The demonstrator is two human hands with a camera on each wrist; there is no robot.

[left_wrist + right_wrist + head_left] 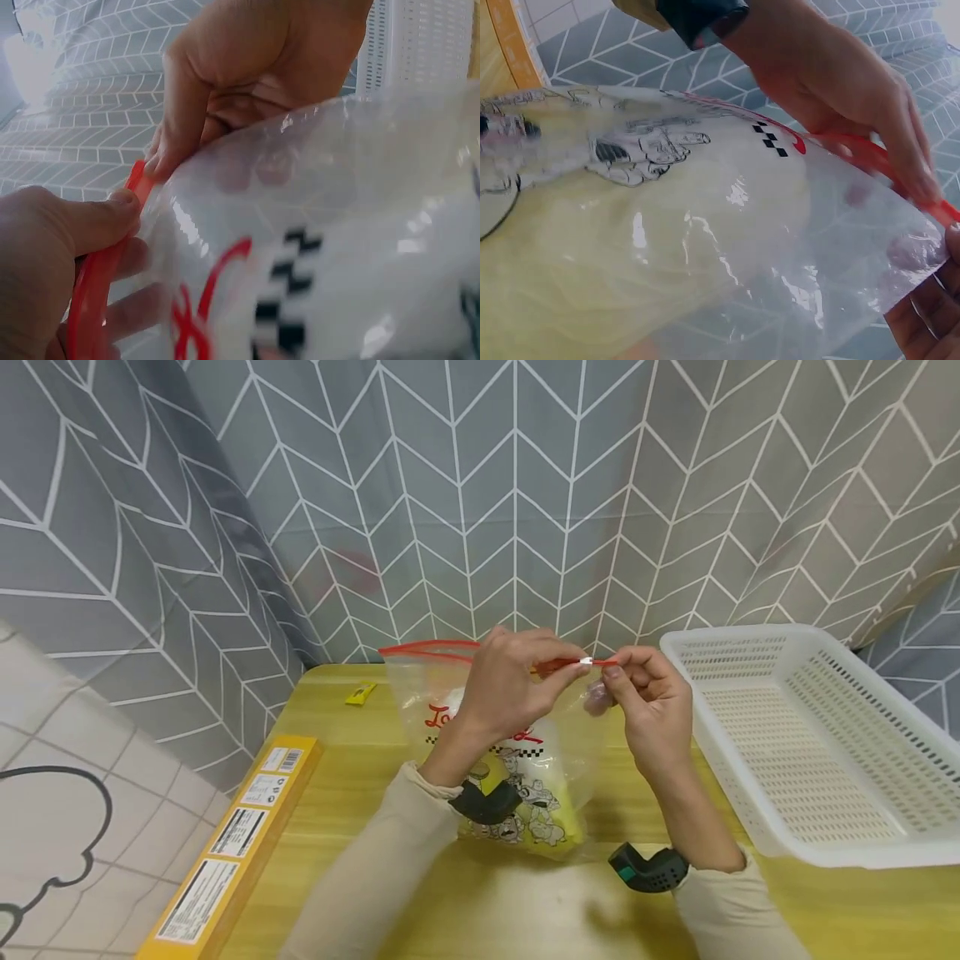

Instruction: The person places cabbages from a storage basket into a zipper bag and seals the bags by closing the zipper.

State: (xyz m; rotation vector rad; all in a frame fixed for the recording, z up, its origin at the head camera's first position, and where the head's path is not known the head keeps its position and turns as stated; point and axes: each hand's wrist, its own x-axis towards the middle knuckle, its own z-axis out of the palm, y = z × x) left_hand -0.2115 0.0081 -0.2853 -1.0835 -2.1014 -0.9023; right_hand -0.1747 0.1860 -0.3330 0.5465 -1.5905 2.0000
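A clear zip bag [555, 777] with a red zip strip [431, 647] along its top stands upright on the table, printed with red lettering, black checks and cartoon figures. Something white and yellow fills its lower part. My left hand [510, 685] pinches the strip between thumb and fingers, right of its middle. At the strip's right end, my right hand [652, 702] pinches the bag's corner with thumb and forefinger. A small white spot shows between the two hands' fingertips. In the left wrist view, the left thumb lies along the red strip [94, 292].
A white perforated plastic basket [765, 835] stands on the table at the right. A long orange-yellow box [240, 827] with labels lies along the left edge. One small yellow packet [361, 694] lies at the back left. A grey patterned curtain [480, 510] hangs behind the table.
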